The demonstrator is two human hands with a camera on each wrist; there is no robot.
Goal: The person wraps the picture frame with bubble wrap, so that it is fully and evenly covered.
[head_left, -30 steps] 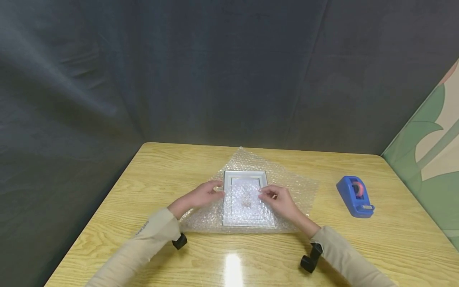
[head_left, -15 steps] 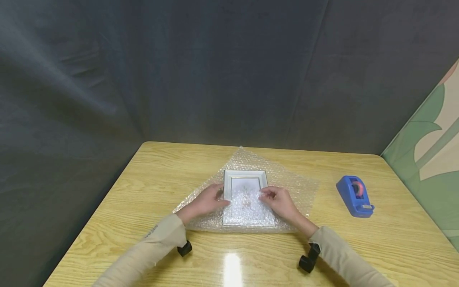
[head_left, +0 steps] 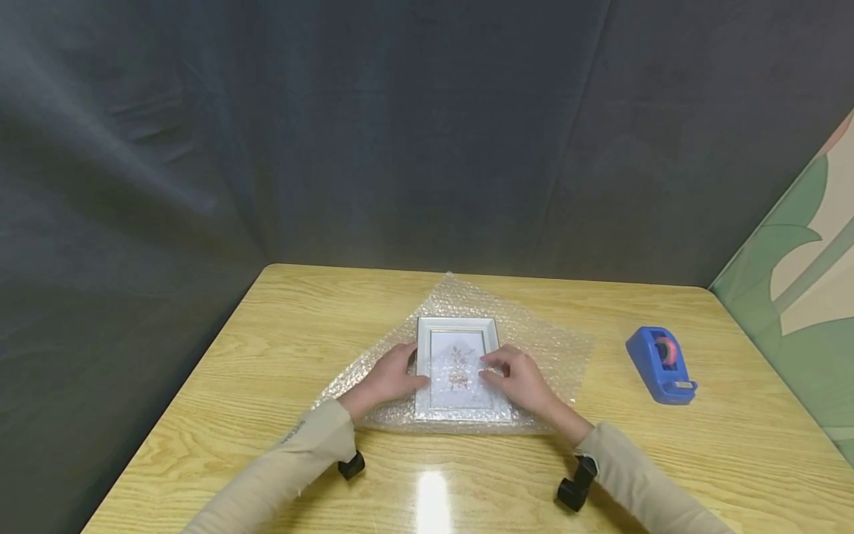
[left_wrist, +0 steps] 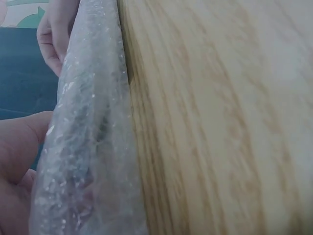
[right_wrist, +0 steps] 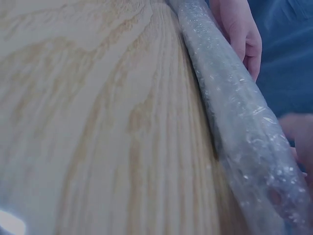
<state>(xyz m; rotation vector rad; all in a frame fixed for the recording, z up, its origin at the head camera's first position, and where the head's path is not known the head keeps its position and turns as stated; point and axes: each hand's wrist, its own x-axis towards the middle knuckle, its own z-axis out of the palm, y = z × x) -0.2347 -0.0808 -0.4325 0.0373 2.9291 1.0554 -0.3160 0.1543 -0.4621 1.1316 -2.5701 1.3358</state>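
Observation:
A white picture frame with a flower picture lies on a sheet of bubble wrap, whose near part is folded up over the frame's lower portion. At its left edge, my left hand has the thumb laid on the wrapped face and the fingers along the side. My right hand touches the right part of the frame, thumb and fingers parted over the wrap. Both wrist views show the rounded near fold of the bubble wrap with a hand beside it; the hands' undersides are hidden.
A blue tape dispenser with a pink roll stands on the wooden table to the right. Dark cloth hangs behind and along the left. A patterned panel borders the right side.
My left hand has moved right, its thumb now over the frame's left edge. My right thumb and fingertips have parted. The wrap lies flatter, so the flower picture shows more clearly.

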